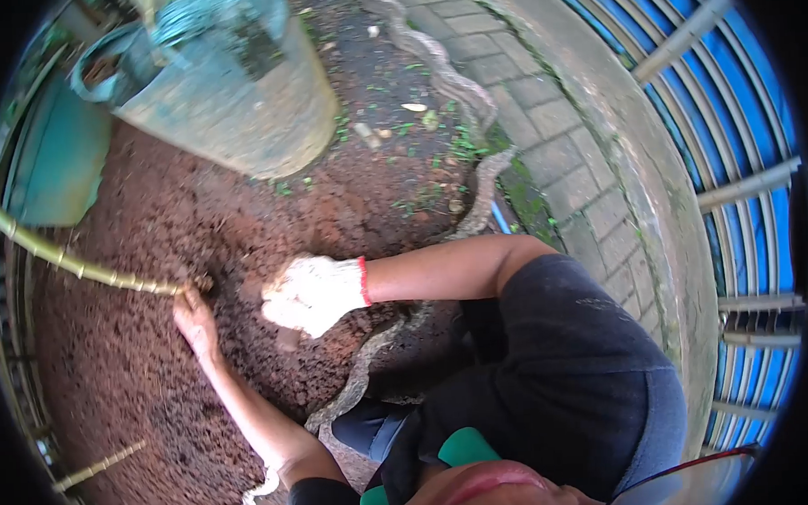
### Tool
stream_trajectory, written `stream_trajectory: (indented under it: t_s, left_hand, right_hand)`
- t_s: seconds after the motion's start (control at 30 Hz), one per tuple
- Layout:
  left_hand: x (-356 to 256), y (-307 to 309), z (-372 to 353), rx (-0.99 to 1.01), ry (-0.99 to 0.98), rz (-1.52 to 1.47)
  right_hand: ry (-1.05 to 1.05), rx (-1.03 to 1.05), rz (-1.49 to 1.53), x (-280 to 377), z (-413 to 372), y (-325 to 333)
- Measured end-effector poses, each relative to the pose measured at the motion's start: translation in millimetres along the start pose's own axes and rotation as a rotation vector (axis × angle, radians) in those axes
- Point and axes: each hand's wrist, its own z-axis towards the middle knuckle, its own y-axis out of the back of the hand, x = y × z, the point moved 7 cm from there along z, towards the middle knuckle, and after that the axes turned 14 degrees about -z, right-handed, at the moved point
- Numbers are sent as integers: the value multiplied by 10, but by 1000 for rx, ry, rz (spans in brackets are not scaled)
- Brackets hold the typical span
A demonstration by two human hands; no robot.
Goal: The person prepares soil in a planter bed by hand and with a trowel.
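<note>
A green stalk [84,267] with pale rings along it slants in from the left edge. My bare left hand [195,320] closes its fingers around the stalk's lower end, just above the brown soil [159,368]. Close by on the right, my right hand [316,294] wears a white knit glove with a red cuff, stained with dirt. Its fingers are curled downward near loose dark soil. What lies under the glove, if anything, is hidden.
A large soil-smeared planter [239,116] and a green container [58,149] stand at the upper left. A wavy grey border [359,370] edges the bed, beside brick paving [551,132]. Blue fencing with metal bars [758,187] is at right. A short cut stalk [100,465] lies lower left.
</note>
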Motion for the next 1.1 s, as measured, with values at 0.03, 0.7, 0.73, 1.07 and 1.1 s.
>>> stream_trajectory:
  t_s: [0.03,0.7,0.73,1.07,1.1]
  left_hand:
    - [-17,-18,-10,3,-12,-4]
    - [-223,-29,-86,-59,-94,96]
    - [-197,-35,-72,-68,-99,88]
    - [-122,-71,-58,-130,-181,141]
    - [-105,-69,-61,-153,-214,146]
  right_hand:
    - [-4,-24,-13,40,-22,133]
    - [32,3,-111,52,-36,24]
    - [28,-12,-131,44,-48,49]
    - [73,-61,-158,43,-73,18]
    - [74,-58,-159,41,-68,18]
